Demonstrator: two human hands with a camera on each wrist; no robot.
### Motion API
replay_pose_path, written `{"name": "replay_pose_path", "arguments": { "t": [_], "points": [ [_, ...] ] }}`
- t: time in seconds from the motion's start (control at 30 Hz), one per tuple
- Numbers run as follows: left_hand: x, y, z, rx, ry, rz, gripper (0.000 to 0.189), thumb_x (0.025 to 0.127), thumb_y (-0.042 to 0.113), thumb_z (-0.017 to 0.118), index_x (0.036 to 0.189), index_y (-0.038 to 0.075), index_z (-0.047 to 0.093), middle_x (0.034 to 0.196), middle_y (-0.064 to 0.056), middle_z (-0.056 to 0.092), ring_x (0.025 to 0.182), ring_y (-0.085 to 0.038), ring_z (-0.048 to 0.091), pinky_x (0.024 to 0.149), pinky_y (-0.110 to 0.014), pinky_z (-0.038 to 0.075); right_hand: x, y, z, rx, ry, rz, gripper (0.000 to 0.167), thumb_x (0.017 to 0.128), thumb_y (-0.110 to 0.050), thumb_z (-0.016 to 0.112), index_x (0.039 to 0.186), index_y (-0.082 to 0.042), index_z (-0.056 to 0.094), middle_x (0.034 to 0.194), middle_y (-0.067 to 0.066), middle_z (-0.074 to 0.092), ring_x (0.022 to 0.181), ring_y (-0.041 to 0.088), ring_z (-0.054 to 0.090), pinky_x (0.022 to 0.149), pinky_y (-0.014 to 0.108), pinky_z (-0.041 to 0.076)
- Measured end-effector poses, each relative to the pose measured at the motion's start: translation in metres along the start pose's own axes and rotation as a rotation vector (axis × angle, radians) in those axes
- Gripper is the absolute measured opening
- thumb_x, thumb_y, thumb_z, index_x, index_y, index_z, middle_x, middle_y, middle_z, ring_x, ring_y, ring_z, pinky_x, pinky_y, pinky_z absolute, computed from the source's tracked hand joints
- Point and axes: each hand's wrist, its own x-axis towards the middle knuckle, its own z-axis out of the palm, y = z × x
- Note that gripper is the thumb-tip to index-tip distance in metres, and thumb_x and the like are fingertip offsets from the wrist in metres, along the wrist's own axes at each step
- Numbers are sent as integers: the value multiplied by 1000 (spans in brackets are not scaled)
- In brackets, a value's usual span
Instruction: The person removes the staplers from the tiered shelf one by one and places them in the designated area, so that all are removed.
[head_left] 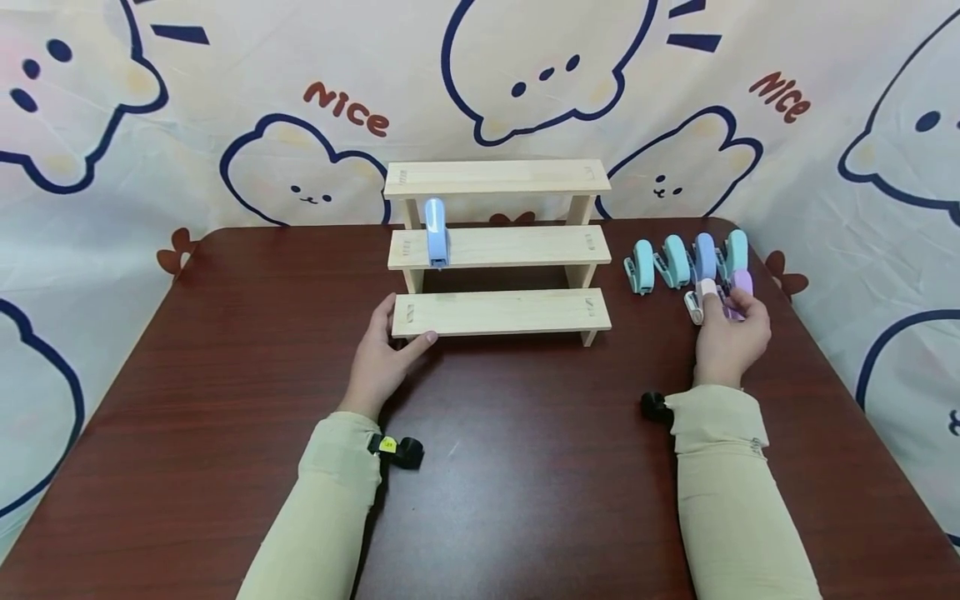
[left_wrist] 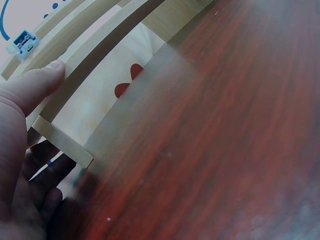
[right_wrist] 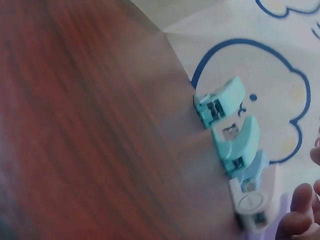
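Observation:
A three-tier wooden shelf [head_left: 501, 314] stands on the table, with a light-blue mini stapler [head_left: 437, 233] upright on its middle tier. My left hand [head_left: 384, 358] grips the left end of the lowest tier, thumb along the front edge and fingers behind the end support. At the right, my right hand [head_left: 731, 337] has its thumb and fingers around a purple stapler [head_left: 741, 282], partly hidden by the fingers. Close beside the thumb is a white stapler [head_left: 694, 307]. Behind them stand teal staplers [head_left: 640, 267] and a blue stapler [head_left: 704, 256].
The dark-brown wooden table [head_left: 525, 467] ends just right of the staplers. A cartoon-printed cloth [head_left: 300, 50] hangs behind and at both sides, close behind the shelf.

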Motion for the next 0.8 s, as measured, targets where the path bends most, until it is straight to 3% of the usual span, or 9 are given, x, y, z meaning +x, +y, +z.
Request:
{"name": "replay_pose_path", "arguments": {
  "t": [0.2,0.43,0.8],
  "points": [
    [-1,0,1,1,1,5,98,87,41,79,161,15,21,153,-9,46,143,-21,37,118,-45,24,-13,-12,6,45,-44,-67,39,90,-22,76,127,-11,66,113,1,61,95,10,55,86,22,46],
    [-1,1,1,1,0,0,98,87,41,79,161,16,20,153,-9,45,143,-20,36,119,-45,23,-36,-29,16,28,-167,-136,35,91,-27,76,123,-15,68,112,-1,59,83,10,54,69,20,46],
    [0,0,1,-5,4,6,98,86,41,79,161,16,21,152,-9,47,142,-22,38,118,-46,24,-82,-49,51,42,-302,-288,27,91,-17,75,118,-11,71,103,-3,63,78,9,54,66,22,43]
  ]
}}
